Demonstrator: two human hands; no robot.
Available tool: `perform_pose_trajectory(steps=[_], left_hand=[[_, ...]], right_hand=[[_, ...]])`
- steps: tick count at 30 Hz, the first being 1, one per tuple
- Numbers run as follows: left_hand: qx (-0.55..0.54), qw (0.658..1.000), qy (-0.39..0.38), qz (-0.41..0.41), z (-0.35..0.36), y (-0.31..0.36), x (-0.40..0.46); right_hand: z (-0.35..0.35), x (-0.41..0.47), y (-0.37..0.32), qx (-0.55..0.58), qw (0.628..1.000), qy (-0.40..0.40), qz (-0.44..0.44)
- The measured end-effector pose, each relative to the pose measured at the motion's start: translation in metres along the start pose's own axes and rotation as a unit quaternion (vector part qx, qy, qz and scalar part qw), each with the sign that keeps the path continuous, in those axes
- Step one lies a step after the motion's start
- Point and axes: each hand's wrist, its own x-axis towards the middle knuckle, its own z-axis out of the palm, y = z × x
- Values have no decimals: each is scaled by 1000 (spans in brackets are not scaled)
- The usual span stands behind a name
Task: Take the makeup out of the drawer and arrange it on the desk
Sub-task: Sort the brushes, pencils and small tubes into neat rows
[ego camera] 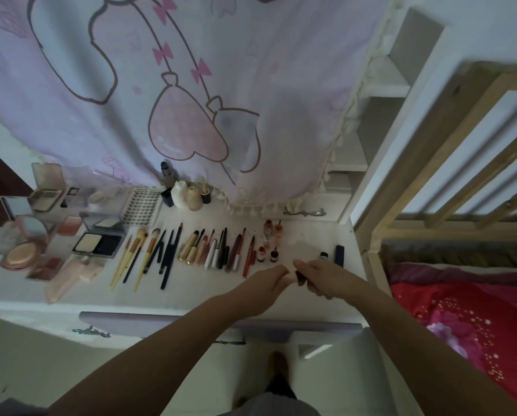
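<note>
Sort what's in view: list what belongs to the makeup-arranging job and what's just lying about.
Job:
- small dark tube held between left hand and right hand
- brushes
- pencils and tubes row
- powder compact
- desk

Lying about:
- curtain
- red bedding
- wooden bed rail

Your left hand (266,283) and right hand (320,277) are bare, with no rings, bracelets or watch showing on the fingers or wrists. Both forearms are uncovered along their whole visible length, so no sleeve reaches into view. At the bottom edge, between your arms, a strip of grey clothing (269,406) shows, too blurred to name the garment. Below the desk edge, your foot (278,367) wears what looks like a dark sandal or slipper, its toes uncovered.
</note>
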Motion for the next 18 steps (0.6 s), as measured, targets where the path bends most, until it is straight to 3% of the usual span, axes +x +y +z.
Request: perform_pose_trajectory(steps=[18], left_hand=[[25, 1000, 11, 0, -16, -7, -2]], right_hand=[[-8, 6, -8, 40, 999, -7, 2]])
